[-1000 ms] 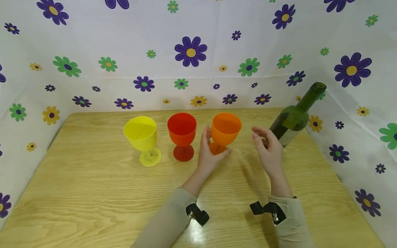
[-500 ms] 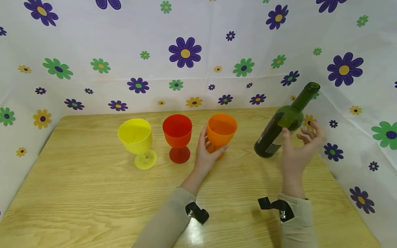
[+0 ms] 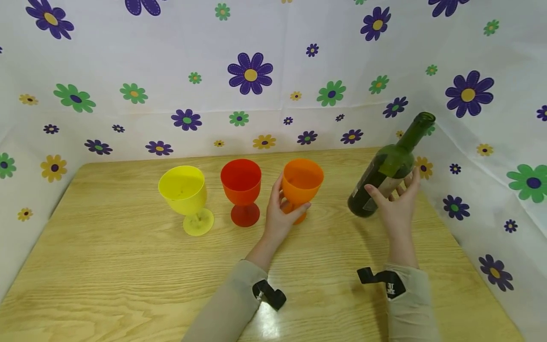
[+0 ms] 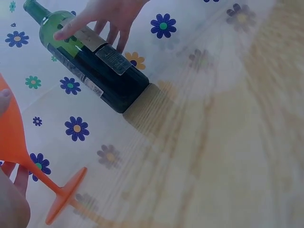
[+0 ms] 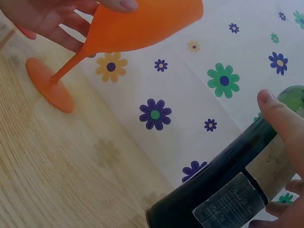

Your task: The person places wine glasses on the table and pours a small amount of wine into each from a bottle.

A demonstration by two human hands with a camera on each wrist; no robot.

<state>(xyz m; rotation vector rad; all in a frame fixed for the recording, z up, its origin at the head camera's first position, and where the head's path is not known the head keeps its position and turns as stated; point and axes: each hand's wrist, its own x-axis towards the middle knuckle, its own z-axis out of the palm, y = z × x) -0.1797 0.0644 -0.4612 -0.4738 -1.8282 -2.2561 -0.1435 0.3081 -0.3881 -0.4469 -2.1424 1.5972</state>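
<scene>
In the head view my left hand (image 3: 278, 216) grips an orange plastic goblet (image 3: 302, 179), thumb on the near side and fingers round the lower bowl. Its stem and round foot show below the hand in the left wrist view. At the right stands a green wine bottle (image 3: 376, 178) with an uncapped neck. My right hand (image 3: 397, 206) holds the bottle's body, thumb on one side and fingers round the other. A dark back label (image 5: 230, 204) shows on the bottle in the right wrist view.
Left of the orange goblet stand a red goblet (image 3: 241, 183) and a yellow goblet (image 3: 183, 192), both upright on the wooden table (image 3: 128, 275). A white flowered cloth (image 3: 171, 57) hangs behind and along the sides of the table.
My right hand has swung right, round the outer side of the bottle, and taken hold of it. The left hand now curls higher round the orange goblet. The view has shifted slightly.
</scene>
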